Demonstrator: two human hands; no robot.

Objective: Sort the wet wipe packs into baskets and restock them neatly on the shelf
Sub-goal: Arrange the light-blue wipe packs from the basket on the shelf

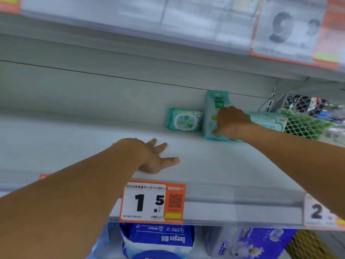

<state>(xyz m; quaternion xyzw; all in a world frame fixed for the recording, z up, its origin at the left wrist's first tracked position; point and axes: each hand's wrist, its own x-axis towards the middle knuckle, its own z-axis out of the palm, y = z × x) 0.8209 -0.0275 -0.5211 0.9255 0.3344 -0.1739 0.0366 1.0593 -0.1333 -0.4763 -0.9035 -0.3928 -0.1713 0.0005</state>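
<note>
Head view, on the pale shelf [214, 165]: the left hand [151, 157] is laid flat near the front edge, fingers straight and spread, thumb out to the right, nothing held; the right hand [230, 122] is set further back against an upright wet wipe pack [214, 109], fingers curled onto its front face — thumb low near the pack's base; the pack is stood on end near the back panel. A second pack [183, 119] is seen just left of it, propped face-forward, apart from the hand; a third pack [267, 120] is laid on its side behind the right wrist, beside a white mesh basket [306, 128] at the right end. An orange price tag [152, 202] reading 1.5 is clipped to the shelf front; blue packages [158, 240] are stocked below — details blurred.
</note>
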